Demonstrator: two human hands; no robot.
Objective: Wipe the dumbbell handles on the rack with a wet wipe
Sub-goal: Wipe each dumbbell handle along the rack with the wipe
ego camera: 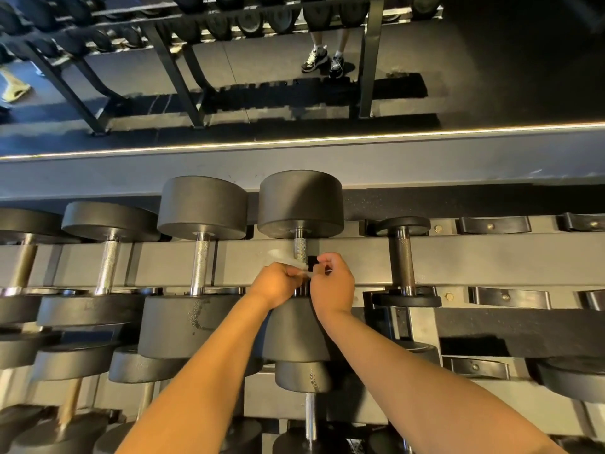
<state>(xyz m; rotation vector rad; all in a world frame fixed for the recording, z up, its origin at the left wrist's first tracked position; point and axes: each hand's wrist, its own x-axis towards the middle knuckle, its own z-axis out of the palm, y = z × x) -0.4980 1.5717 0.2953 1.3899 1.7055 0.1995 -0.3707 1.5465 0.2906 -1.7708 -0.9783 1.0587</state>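
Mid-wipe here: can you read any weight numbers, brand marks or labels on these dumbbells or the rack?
No legible text anywhere in this view.
Scuffed dumbbell head: pale scuffs only, no characters readable.
Small lower dumbbell head: pale marks, too blurred to read.
Wet wipe: no print shows.
Rack: no label or number visible.

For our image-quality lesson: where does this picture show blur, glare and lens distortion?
Head view: motion blur smears the lower-left dumbbells and the wet wipe held by the left hand and right hand; the light strip glares; the wide-angle lens bows the rack.
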